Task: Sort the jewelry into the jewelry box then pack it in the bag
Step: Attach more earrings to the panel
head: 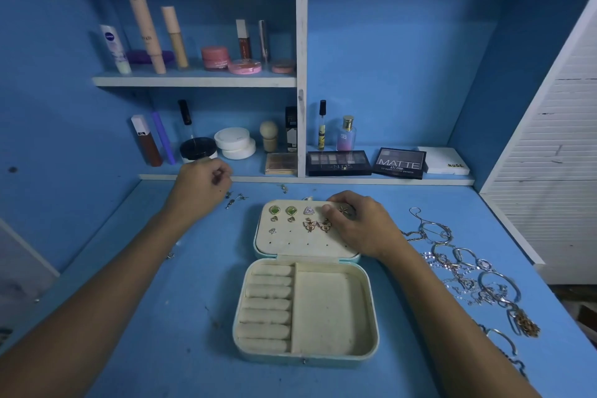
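Note:
The pale jewelry box (371, 307) lies open on the blue table, its lid panel (300, 244) flat behind the base. Several earrings are pinned on the panel: two green ones (283, 210), a triangular one (309, 211) and a butterfly pair (317, 225). My right hand (358, 223) rests on the panel's right end and its fingers pinch a star-shaped earring (343, 210). My left hand (203, 186) hovers with curled fingers at the table's back left, above loose small earrings (233, 199); whether it pinches something tiny I cannot tell. No bag is in view.
Chains, bangles and hoops (468, 278) lie in a pile along the table's right side. One small earring (283, 187) lies behind the box. Low shelves (355, 179) at the back carry cosmetics and eyeshadow palettes. A white slatted panel (555, 145) stands at the right.

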Motion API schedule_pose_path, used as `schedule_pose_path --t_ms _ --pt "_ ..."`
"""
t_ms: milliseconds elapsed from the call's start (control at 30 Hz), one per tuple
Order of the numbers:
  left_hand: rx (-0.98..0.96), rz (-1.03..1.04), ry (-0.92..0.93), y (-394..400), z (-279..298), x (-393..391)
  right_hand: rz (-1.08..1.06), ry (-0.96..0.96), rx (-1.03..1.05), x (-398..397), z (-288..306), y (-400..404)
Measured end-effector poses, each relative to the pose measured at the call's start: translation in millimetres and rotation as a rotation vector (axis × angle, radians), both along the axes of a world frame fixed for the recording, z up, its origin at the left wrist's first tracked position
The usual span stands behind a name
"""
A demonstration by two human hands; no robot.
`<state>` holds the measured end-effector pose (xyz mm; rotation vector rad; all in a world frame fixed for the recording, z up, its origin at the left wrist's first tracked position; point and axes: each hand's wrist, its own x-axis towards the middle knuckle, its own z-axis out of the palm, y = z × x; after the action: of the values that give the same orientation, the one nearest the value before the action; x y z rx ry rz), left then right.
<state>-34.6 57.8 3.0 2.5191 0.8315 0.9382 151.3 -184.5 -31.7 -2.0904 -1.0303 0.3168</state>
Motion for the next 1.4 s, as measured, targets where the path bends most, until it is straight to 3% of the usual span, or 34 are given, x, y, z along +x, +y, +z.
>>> schedule_pose_path --t_ms 100,233,300,800,1400 --pt "-0.148 0.002 -0.085 -19.2 8.9 3.5 -0.004 0.001 -0.002 0.8 -0.8 0.3" --pt "-0.542 -0.091 -0.230 -49.1 18.4 5.5 -0.006 0.003 -0.005 1.8 -2.4 0.4" --pt "-0.601 -0.148 -0.238 -62.9 21.0 5.4 -0.006 -0.001 -0.004 1.8 -2.5 0.1" --pt "-0.149 -0.288 -0.104 -105.0 -7.5 -4.5 -0.005 0.006 0.001 0.4 -0.9 -0.8" --pt "-0.214 -0.224 -0.028 -110.3 -12.7 -13.7 -0.008 0.002 0.000 -4.4 5.0 -3.2"
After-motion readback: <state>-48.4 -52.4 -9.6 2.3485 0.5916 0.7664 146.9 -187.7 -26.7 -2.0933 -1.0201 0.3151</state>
